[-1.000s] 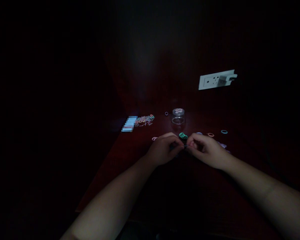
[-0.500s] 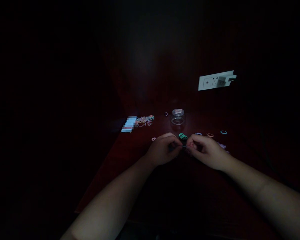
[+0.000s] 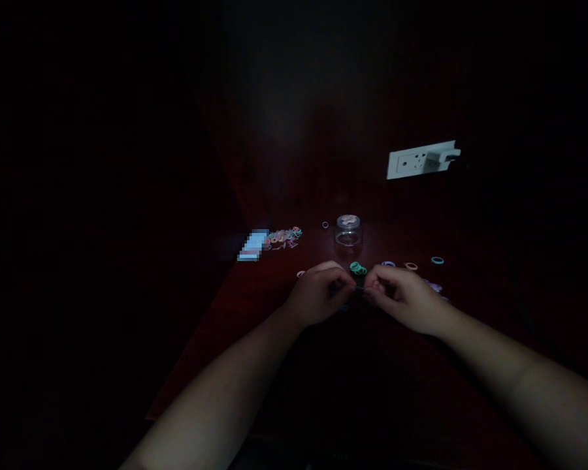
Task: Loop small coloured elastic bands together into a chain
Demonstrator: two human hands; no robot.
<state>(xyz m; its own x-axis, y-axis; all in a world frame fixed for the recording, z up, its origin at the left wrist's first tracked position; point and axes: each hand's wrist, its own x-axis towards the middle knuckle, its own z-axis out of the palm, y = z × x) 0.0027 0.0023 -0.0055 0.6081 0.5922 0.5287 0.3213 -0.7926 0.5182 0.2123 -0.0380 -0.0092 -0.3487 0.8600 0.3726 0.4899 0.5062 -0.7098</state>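
Note:
My left hand (image 3: pixel 321 292) and my right hand (image 3: pixel 402 297) face each other low over the dark red table, fingertips pinched close together. Between them runs a small thin band, seemingly a hair tie (image 3: pixel 360 288), gripped at both ends; its colour is hard to make out in the gloom. Just beyond the fingertips lies a cluster of green hair ties (image 3: pixel 357 268). A purple hair tie (image 3: pixel 388 264) and an orange one (image 3: pixel 411 266) rest behind my right hand, partly near its knuckles. A pink hair tie (image 3: pixel 300 274) peeks out beside my left hand.
A clear lidded jar (image 3: pixel 348 232) stands behind the hands. To its left are a small purple ring (image 3: pixel 325 224), a heap of mixed hair ties (image 3: pixel 284 237) and a lit phone (image 3: pixel 253 245). A blue-green hair tie (image 3: pixel 437 260) lies right. A power socket (image 3: pixel 421 160) is on the wall.
Both hands keep their pinch on the small band and have barely moved. The view has shifted very slightly.

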